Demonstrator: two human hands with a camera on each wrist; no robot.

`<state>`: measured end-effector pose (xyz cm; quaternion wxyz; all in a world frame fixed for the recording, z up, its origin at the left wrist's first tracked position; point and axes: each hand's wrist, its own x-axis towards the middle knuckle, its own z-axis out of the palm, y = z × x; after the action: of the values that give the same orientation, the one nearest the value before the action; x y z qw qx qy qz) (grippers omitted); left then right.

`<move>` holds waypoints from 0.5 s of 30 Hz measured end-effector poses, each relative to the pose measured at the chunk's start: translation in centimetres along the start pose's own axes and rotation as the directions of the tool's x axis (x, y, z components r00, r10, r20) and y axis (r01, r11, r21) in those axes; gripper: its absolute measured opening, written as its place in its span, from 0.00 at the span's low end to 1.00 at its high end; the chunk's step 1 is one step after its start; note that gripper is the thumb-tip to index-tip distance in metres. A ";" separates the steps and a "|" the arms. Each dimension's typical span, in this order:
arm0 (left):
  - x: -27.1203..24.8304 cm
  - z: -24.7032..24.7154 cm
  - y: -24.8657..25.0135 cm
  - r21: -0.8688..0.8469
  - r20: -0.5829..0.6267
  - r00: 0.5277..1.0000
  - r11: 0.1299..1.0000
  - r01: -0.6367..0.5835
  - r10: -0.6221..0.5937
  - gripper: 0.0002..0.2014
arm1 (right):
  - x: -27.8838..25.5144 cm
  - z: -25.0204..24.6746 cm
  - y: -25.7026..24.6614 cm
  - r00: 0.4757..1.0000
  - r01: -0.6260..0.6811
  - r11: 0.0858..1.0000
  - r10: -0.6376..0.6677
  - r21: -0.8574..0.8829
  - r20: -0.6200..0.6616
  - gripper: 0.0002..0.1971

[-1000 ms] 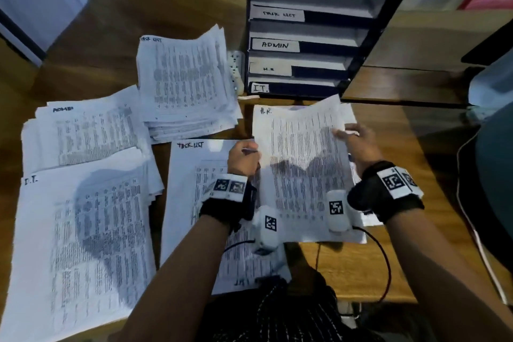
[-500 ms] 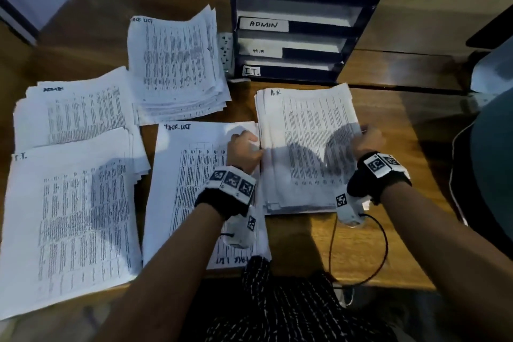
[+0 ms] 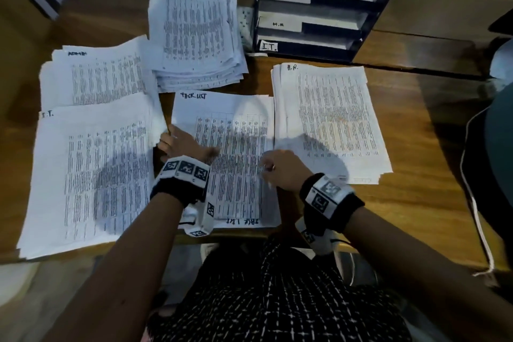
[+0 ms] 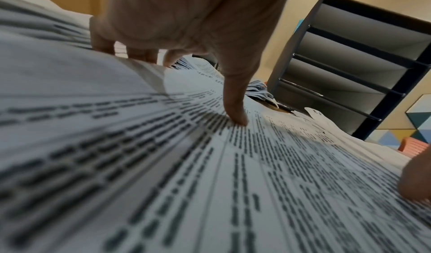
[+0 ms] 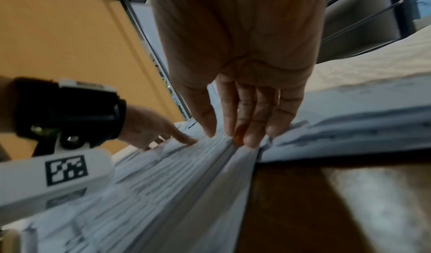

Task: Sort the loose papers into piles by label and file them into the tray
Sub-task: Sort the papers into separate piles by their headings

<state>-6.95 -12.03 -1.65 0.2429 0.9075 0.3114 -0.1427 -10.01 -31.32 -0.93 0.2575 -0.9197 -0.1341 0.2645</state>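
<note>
A thick centre stack headed TASK LIST [image 3: 236, 153] lies on the wooden desk [image 3: 416, 189] in front of me. My left hand [image 3: 184, 144] grips its left edge. The thumb [image 4: 235, 117] presses on the top sheet and the fingers [image 4: 140, 54] hook over the edge. My right hand [image 3: 273, 168] is at the stack's right edge, thumb on top and straight fingertips [image 5: 247, 139] against the side. The H.R. pile [image 3: 330, 119] lies free to the right. A dark tray unit [image 3: 383, 22] stands behind, with slots labelled ADMIN, H.R. and I.T.
The I.T. pile [image 3: 88, 175] and ADMIN pile [image 3: 97, 75] lie at the left. A second, fanned TASK LIST pile [image 3: 194, 36] sits behind the centre stack. A white cable [image 3: 477, 216] hangs at the desk's right side.
Both hands have let go of the H.R. pile, which now lies squared on the desk. They have moved left onto the centre TASK LIST stack.
</note>
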 end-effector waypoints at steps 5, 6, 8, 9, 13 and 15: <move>-0.2 0.2 -0.8 -0.100 -0.138 0.990 0.994 -0.044 0.030 0.37 | -0.6 1.6 -1.4 0.995 -0.047 0.998 0.049 0.031 -0.085 0.18; -0.2 0.2 -0.9 -0.116 -0.165 0.986 0.992 -0.056 0.036 0.30 | -0.8 1.8 -1.7 0.993 -0.029 0.998 0.035 0.050 -0.115 0.19; -0.4 -0.5 -1.1 -0.128 -0.210 0.974 0.986 -0.110 0.082 0.19 | -1.2 2.3 -2.3 0.990 0.009 0.998 0.000 0.062 -0.143 0.22; -0.4 -1.0 -1.2 -0.137 -0.219 0.968 0.979 -0.151 0.118 0.16 | -1.4 2.5 -2.4 0.991 0.023 0.999 -0.019 0.029 -0.129 0.24; 0.0 -3.7 -1.4 -0.197 -0.309 0.932 0.946 -0.259 0.191 0.14 | -2.7 3.3 -2.4 0.989 0.141 0.953 -0.125 -0.268 0.077 0.34; 0.5 -5.1 -1.1 -0.266 -0.430 0.889 0.918 -0.295 0.161 0.15 | -3.5 3.8 -2.0 0.968 0.213 0.893 -0.139 -0.395 0.208 0.42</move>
<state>-6.67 -8.31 2.08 0.3351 0.8955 0.2633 0.1284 -15.24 -29.46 -1.16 0.0667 -0.9104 -0.2922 0.2851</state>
